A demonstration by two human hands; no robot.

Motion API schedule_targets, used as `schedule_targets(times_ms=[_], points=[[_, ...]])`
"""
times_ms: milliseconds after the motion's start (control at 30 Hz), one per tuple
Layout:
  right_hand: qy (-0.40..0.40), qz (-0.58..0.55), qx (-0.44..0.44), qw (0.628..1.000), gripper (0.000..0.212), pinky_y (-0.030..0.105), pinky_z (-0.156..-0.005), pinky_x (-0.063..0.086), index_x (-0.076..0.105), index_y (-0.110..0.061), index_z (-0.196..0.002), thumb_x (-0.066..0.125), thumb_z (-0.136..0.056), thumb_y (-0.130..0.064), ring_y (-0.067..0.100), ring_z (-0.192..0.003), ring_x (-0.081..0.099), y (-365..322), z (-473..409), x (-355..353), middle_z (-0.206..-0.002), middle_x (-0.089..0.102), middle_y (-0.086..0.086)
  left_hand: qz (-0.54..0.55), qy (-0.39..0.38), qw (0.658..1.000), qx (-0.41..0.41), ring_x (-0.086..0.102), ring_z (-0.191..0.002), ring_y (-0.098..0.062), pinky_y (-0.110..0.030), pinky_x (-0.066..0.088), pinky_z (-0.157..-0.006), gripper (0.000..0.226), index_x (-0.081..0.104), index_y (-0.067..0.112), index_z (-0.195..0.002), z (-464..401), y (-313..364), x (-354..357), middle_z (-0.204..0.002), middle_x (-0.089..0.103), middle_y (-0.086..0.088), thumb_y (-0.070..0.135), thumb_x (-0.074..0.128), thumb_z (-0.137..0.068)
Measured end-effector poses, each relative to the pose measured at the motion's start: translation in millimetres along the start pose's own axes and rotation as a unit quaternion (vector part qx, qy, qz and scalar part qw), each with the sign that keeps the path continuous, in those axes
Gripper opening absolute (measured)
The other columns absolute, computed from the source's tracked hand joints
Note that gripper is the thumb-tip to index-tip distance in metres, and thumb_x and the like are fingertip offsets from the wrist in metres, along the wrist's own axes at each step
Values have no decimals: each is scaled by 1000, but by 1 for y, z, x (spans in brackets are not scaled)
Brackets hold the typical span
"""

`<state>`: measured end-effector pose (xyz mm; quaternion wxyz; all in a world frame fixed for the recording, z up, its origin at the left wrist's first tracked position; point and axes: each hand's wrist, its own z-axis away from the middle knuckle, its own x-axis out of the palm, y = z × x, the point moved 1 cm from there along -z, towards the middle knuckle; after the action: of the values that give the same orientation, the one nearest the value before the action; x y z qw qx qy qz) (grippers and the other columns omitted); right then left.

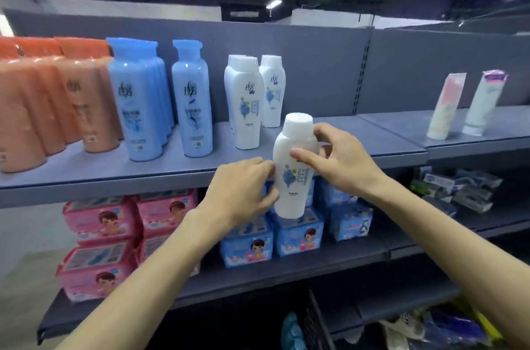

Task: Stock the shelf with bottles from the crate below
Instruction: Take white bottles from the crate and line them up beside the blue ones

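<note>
A white bottle [292, 166] with a blue label is held upright in front of the grey shelf [120, 175], level with its front edge. My left hand [238, 192] grips its lower left side. My right hand [341, 160] grips its upper right side, thumb across the front. On the shelf stand white bottles [246, 103] of the same kind, blue bottles [137, 103] and orange bottles [43, 109] further left. The dark crate [315, 321] shows at the bottom edge, with blue caps [291, 329] inside.
Two tubes [447, 106] stand on the adjoining shelf at right. Pink packs [103, 238] and blue packs [298, 235] fill the shelf below. Bare shelf surface lies right of the white bottles, behind the held one.
</note>
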<state>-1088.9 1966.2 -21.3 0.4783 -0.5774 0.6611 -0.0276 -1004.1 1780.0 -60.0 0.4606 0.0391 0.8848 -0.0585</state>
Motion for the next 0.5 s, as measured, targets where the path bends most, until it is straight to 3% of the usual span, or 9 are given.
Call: schedule_targets(times_ms=[100,200,400,500], points=[[25,-1,-14,1000,32,8,-56,37,62,-18,-111,72,-88,-38,-12,-58,52,-13,-24,-20,-94,66,-13,-10,24,1000,4,58,-78,-17,-33,47,-59,23,53,26,-92,-26,-1,-22,-84,58,8,47,47,-86],[37,3,-29,999,32,8,-57,37,62,-18,-110,72,-88,-40,-10,-59,52,-25,-46,-37,-79,60,-17,-6,40,999,0,58,-81,-18,-34,48,-62,20,51,25,-91,-48,-1,-42,-86,59,9,45,49,-86],[47,-25,-29,998,37,19,-65,47,62,-16,-115,68,-90,-43,-6,-66,56,-28,-87,-61,-91,65,-13,-3,18,1000,-11,54,-90,-17,-35,47,-71,25,47,31,-109,-72,-7,-66,-94,52,14,46,49,-89],[41,-9,-20,999,34,12,-58,45,62,-15,-114,68,-91,-40,-6,-66,55,-22,-100,-60,-87,62,-14,-8,7,1000,-10,55,-94,-16,-34,48,-71,28,46,31,-114,-82,-6,-67,-100,56,13,44,48,-89]])
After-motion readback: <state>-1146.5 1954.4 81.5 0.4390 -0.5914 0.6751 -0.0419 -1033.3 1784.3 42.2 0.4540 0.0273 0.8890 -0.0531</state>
